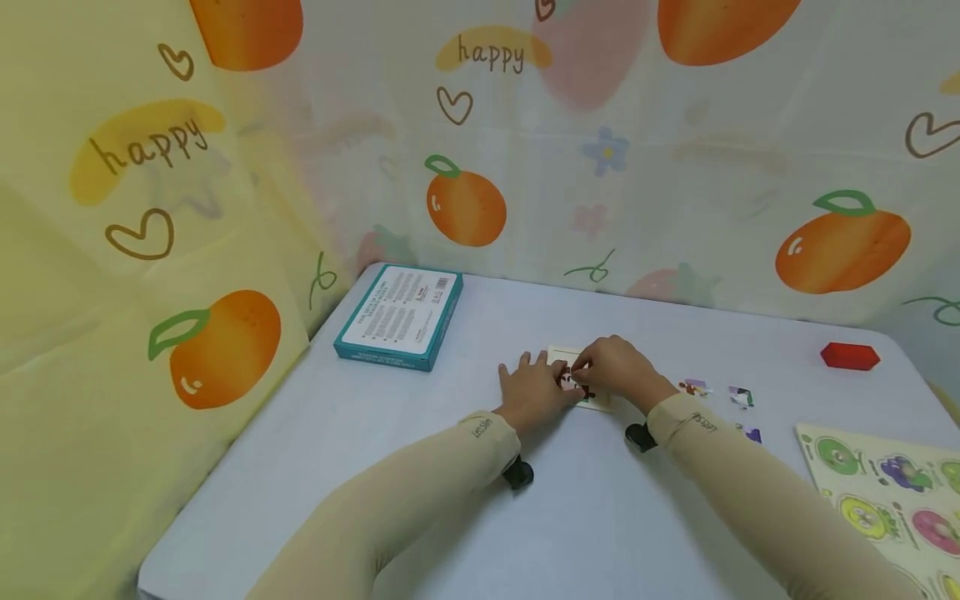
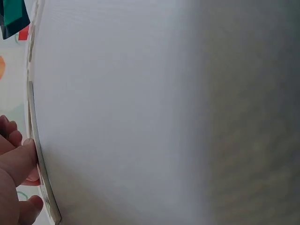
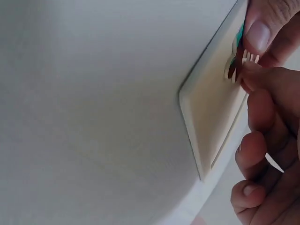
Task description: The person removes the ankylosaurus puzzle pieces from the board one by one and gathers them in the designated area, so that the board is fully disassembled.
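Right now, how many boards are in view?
2: a small board at the left hand and right hand, and a fruit board at the head view's right edge. Others could be hidden.

An indoor table (image 1: 300,467) corner, curtained with fruit-print cloth (image 1: 360,192).

The head view looked forward and down over the table (image 1: 600,533), with the puzzle board (image 1: 559,353) toward four o'clock. Both wrist views looked low and close across it, sharing that board: the left's eight o'clock, the right's three.
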The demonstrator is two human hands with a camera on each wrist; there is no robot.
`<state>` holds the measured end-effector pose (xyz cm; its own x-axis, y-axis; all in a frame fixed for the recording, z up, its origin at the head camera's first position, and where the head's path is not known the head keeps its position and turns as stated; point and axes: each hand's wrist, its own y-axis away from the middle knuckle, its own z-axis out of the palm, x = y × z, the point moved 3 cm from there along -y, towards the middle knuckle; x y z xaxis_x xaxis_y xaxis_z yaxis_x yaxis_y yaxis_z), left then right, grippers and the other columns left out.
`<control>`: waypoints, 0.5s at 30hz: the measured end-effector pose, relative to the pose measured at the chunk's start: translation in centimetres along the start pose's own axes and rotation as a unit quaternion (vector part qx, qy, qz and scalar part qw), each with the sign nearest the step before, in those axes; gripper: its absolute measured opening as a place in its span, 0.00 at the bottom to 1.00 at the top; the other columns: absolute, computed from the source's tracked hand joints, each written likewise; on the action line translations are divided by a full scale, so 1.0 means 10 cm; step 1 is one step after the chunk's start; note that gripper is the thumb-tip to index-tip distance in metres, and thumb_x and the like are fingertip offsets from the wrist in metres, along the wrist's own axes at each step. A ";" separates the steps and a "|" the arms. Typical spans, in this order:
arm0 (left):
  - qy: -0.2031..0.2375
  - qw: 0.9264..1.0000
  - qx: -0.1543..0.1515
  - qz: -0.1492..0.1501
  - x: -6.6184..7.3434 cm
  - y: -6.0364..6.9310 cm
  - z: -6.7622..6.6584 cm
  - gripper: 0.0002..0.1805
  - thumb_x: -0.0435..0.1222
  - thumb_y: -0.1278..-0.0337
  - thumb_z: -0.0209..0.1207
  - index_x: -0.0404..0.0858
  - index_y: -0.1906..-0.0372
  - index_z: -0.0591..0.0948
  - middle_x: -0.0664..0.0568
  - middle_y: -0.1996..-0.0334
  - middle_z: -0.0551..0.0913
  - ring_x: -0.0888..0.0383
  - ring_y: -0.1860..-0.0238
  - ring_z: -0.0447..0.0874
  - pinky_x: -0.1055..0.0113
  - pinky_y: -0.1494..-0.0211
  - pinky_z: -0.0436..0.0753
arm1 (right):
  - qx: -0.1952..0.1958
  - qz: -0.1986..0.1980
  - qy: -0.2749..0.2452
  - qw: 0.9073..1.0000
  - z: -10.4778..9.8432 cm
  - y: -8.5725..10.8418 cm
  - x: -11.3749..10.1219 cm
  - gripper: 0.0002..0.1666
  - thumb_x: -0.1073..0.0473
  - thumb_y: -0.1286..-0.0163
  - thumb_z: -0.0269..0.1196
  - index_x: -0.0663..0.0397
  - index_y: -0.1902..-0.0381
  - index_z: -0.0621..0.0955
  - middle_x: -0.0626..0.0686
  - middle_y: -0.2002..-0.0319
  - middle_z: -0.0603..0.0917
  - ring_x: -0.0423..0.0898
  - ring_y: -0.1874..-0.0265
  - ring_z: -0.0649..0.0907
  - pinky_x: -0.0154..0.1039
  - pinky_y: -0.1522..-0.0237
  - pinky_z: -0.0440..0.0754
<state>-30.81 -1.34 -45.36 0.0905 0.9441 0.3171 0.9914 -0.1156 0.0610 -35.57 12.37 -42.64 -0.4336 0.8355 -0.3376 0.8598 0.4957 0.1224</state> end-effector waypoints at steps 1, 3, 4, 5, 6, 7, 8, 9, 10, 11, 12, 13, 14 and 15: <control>0.002 1.000 0.003 0.001 -0.01 0.01 -0.01 0.36 0.64 0.42 0.56 0.54 0.31 0.73 0.49 0.30 0.67 0.44 0.29 0.59 0.35 0.34 0.55 | 0.002 0.002 -0.003 1.000 0.00 -0.01 -0.01 0.07 0.56 0.35 0.67 0.50 0.63 0.90 0.48 0.64 0.87 0.49 0.58 0.82 0.48 0.53 0.77; 0.005 1.000 0.009 -0.004 -0.02 0.02 -0.02 0.37 0.64 0.42 0.56 0.52 0.31 0.73 0.49 0.30 0.67 0.45 0.29 0.59 0.36 0.33 0.55 | 0.004 0.001 -0.004 1.000 0.01 -0.02 -0.03 0.07 0.56 0.35 0.67 0.49 0.64 0.90 0.47 0.65 0.87 0.48 0.60 0.81 0.47 0.55 0.77; 0.007 1.000 0.009 -0.007 -0.03 0.03 -0.02 0.37 0.64 0.42 0.56 0.51 0.31 0.72 0.49 0.30 0.67 0.45 0.28 0.59 0.37 0.33 0.55 | 0.004 -0.001 -0.001 1.000 0.01 -0.02 -0.04 0.07 0.56 0.35 0.67 0.50 0.65 0.90 0.47 0.66 0.87 0.48 0.61 0.81 0.47 0.56 0.77; 0.010 1.000 0.008 -0.012 -0.03 0.04 -0.02 0.38 0.64 0.41 0.55 0.50 0.30 0.72 0.48 0.29 0.66 0.45 0.28 0.58 0.38 0.32 0.55 | 0.004 -0.003 0.002 1.000 0.01 -0.03 -0.04 0.07 0.56 0.35 0.67 0.50 0.65 0.90 0.46 0.66 0.87 0.47 0.61 0.81 0.47 0.55 0.77; 0.013 1.000 0.009 -0.016 -0.03 0.06 -0.02 0.38 0.64 0.41 0.55 0.48 0.30 0.72 0.48 0.29 0.66 0.46 0.28 0.58 0.39 0.32 0.55 | 0.002 -0.003 0.006 1.000 0.01 -0.03 -0.04 0.07 0.56 0.35 0.67 0.50 0.65 0.90 0.46 0.68 0.86 0.47 0.62 0.80 0.47 0.55 0.76; 0.018 1.000 0.009 -0.019 -0.03 0.07 -0.02 0.39 0.64 0.41 0.55 0.47 0.30 0.72 0.47 0.29 0.66 0.46 0.28 0.58 0.40 0.31 0.55 | 0.003 -0.003 0.010 1.000 0.02 -0.03 -0.04 0.07 0.56 0.35 0.66 0.50 0.65 0.90 0.45 0.68 0.86 0.47 0.62 0.80 0.47 0.55 0.76; 0.023 0.999 0.010 -0.021 -0.02 0.09 -0.03 0.39 0.63 0.40 0.55 0.45 0.30 0.72 0.45 0.29 0.66 0.45 0.28 0.58 0.40 0.31 0.56 | 0.003 -0.003 0.014 1.000 0.02 -0.02 -0.03 0.07 0.56 0.35 0.66 0.50 0.65 0.90 0.45 0.68 0.86 0.47 0.63 0.80 0.47 0.55 0.76; 0.025 0.999 0.011 -0.022 -0.01 0.11 -0.02 0.39 0.63 0.39 0.54 0.44 0.31 0.72 0.44 0.29 0.65 0.45 0.28 0.58 0.41 0.31 0.56 | 0.002 -0.001 0.018 1.000 0.02 -0.02 -0.03 0.07 0.56 0.36 0.66 0.50 0.65 0.90 0.45 0.69 0.86 0.47 0.63 0.80 0.47 0.55 0.76; 0.026 0.999 0.013 -0.023 -0.01 0.12 -0.02 0.38 0.63 0.39 0.54 0.44 0.31 0.72 0.43 0.29 0.65 0.45 0.28 0.59 0.41 0.31 0.56 | 0.002 0.000 0.020 1.000 0.02 -0.02 -0.02 0.07 0.56 0.36 0.66 0.50 0.65 0.90 0.44 0.70 0.86 0.46 0.64 0.79 0.47 0.55 0.76; 0.027 0.999 0.018 -0.023 -0.01 0.14 -0.02 0.38 0.62 0.38 0.54 0.43 0.31 0.73 0.43 0.30 0.66 0.44 0.29 0.59 0.42 0.31 0.57 | 0.001 0.001 0.019 1.000 0.02 -0.02 -0.02 0.07 0.56 0.36 0.66 0.51 0.65 0.90 0.44 0.71 0.85 0.46 0.64 0.79 0.47 0.56 0.76; 0.024 0.999 0.023 -0.024 0.00 0.15 -0.02 0.37 0.62 0.38 0.54 0.43 0.32 0.73 0.43 0.30 0.66 0.44 0.29 0.60 0.42 0.32 0.58 | -0.002 0.002 0.017 1.000 0.02 -0.02 -0.02 0.07 0.56 0.36 0.66 0.50 0.65 0.90 0.43 0.72 0.85 0.46 0.65 0.78 0.46 0.57 0.76; 0.023 0.999 0.028 -0.024 -0.01 0.16 -0.01 0.35 0.61 0.37 0.54 0.45 0.33 0.75 0.43 0.31 0.67 0.43 0.30 0.61 0.42 0.32 0.58 | -0.003 0.000 0.016 1.000 0.02 -0.02 -0.01 0.07 0.56 0.36 0.66 0.50 0.66 0.89 0.43 0.73 0.84 0.46 0.65 0.78 0.46 0.58 0.75; 0.018 0.999 0.034 -0.023 0.00 0.18 -0.01 0.33 0.61 0.37 0.55 0.46 0.34 0.76 0.43 0.31 0.68 0.42 0.30 0.62 0.41 0.32 0.60 | -0.006 0.000 0.014 1.000 0.02 -0.02 -0.01 0.07 0.56 0.36 0.66 0.50 0.66 0.89 0.42 0.75 0.84 0.46 0.66 0.78 0.45 0.58 0.75; 0.015 0.999 0.040 -0.022 0.00 0.19 -0.01 0.32 0.61 0.38 0.55 0.48 0.35 0.78 0.44 0.32 0.70 0.41 0.32 0.64 0.41 0.33 0.61 | -0.009 0.002 0.012 1.000 0.02 -0.02 -0.01 0.06 0.56 0.36 0.66 0.49 0.67 0.89 0.42 0.76 0.83 0.46 0.66 0.77 0.45 0.59 0.75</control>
<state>-28.98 -1.61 -45.19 0.0449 0.9381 0.3435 0.9989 -0.0476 -0.0006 -35.66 12.08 -42.82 -0.4361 0.8434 -0.3138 0.8568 0.4958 0.1418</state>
